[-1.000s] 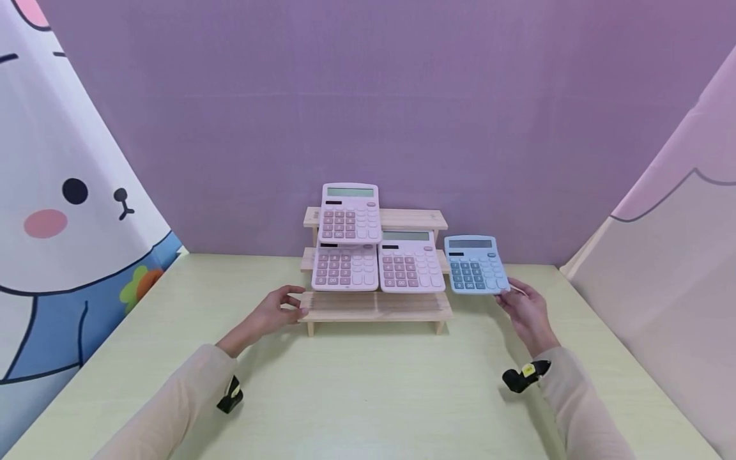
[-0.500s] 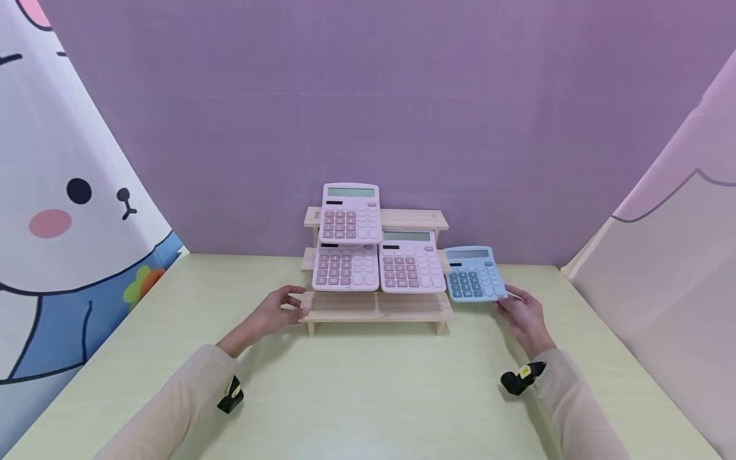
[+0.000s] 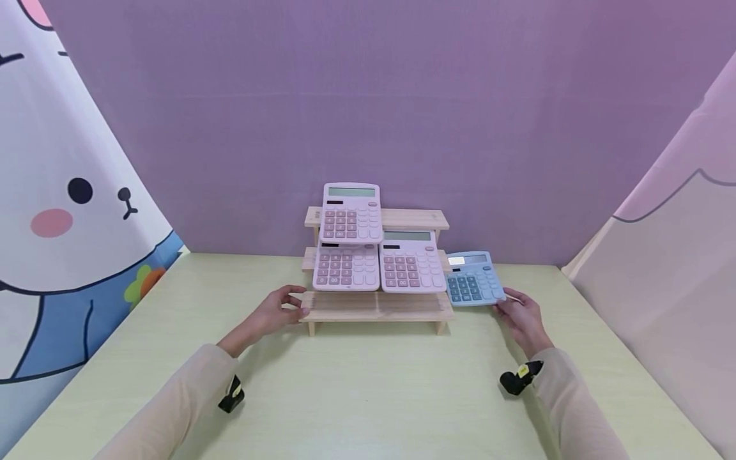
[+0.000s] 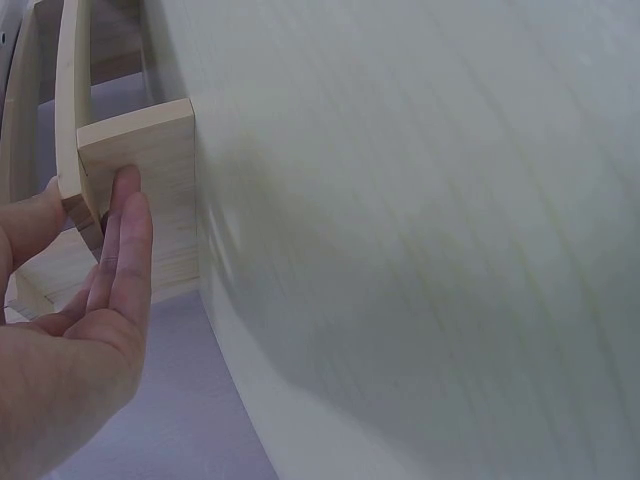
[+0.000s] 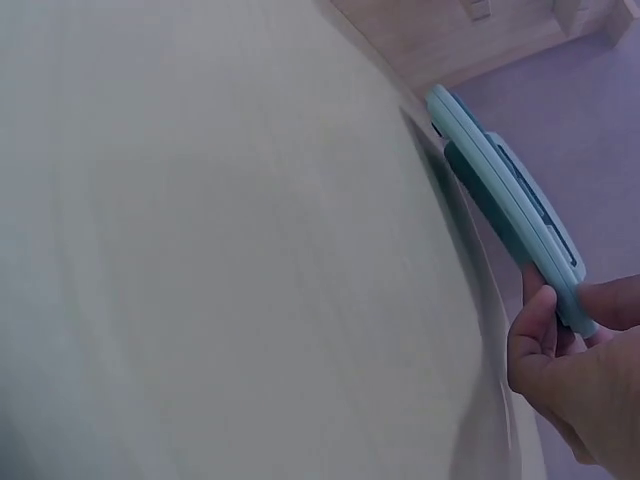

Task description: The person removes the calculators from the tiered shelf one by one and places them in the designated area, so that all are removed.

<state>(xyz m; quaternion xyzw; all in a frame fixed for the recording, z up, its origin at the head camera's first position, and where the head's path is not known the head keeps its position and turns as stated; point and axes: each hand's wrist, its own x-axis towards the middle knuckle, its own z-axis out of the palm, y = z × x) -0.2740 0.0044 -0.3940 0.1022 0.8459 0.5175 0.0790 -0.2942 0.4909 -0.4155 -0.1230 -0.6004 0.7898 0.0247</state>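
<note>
The right hand (image 3: pixel 520 317) pinches the blue calculator (image 3: pixel 474 282) beside the 3-tier wooden rack (image 3: pixel 376 308) that the left hand (image 3: pixel 277 310) grips, seemingly positioning it, the next move likely needing clearance from the rack

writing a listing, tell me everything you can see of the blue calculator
The blue calculator looks plastic, pale blue with rounded corners. It has a display at its far end, with a bright patch on the left, and darker blue number keys beside paler keys. It sits tilted, face up, right of the wooden stand, its near right corner pinched by the right hand. Whether it touches the stand is unclear.
</note>
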